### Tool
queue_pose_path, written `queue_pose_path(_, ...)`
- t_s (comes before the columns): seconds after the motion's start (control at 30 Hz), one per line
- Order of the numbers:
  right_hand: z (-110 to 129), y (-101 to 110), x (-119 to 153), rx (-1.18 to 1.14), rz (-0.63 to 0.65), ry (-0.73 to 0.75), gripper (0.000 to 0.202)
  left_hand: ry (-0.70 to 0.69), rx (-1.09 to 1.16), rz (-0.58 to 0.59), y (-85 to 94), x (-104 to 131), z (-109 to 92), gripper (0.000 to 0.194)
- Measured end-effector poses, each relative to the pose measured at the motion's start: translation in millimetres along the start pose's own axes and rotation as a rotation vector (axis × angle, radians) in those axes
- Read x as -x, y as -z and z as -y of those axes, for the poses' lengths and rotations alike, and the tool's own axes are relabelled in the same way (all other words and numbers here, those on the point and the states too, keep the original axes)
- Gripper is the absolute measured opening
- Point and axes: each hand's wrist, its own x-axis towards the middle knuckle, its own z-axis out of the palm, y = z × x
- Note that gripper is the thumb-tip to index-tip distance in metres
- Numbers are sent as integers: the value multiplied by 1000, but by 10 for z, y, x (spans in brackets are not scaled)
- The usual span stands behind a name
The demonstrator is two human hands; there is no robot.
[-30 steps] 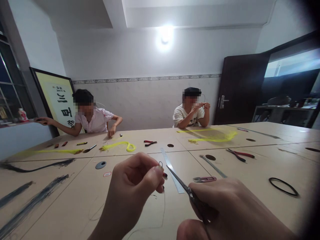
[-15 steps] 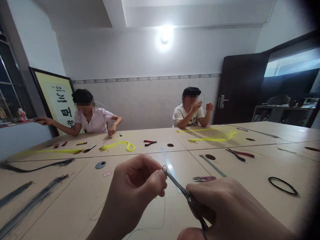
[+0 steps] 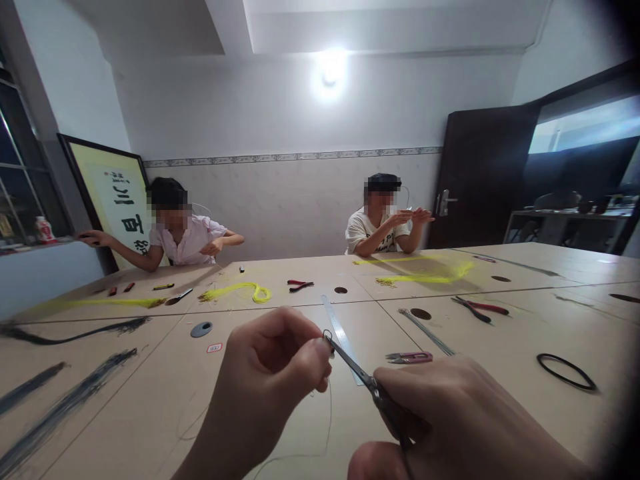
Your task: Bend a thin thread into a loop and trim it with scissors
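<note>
In the middle of the head view, my left hand (image 3: 273,380) pinches a thin dark thread (image 3: 329,417) between thumb and forefinger. A small loop (image 3: 327,335) of it stands up at the fingertips, and the rest trails down onto the table. My right hand (image 3: 450,407) is closed around slim long-nosed forceps (image 3: 357,369), which look like a hemostat. Their narrow tip meets the loop beside my left fingertips. Whether the jaws grip the thread is too small to tell. The handles are mostly hidden in my right hand.
A steel ruler (image 3: 341,337), thread snips (image 3: 409,358), red-handled pliers (image 3: 480,309) and a black ring (image 3: 566,372) lie on the table. Dark strand bundles (image 3: 75,393) are at left, yellow strands (image 3: 237,291) farther back. Two people (image 3: 187,233) sit opposite.
My hands stay nearly in place; the forceps' handles shift slightly left in my right hand. Across the table, one person's hands come together, and the other person's hand lifts off the tabletop.
</note>
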Motion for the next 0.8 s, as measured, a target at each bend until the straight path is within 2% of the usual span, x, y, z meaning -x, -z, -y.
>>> queue_pose_path(0.23, 25, 47, -12, -56, 51, -95, 58, -28, 6, -47, -6, 23, 1, 18)
queue_pose_path(0.8, 15, -22, 6, 10, 47, -49, 43, -41, -30, -59, -32, 12, -6, 19)
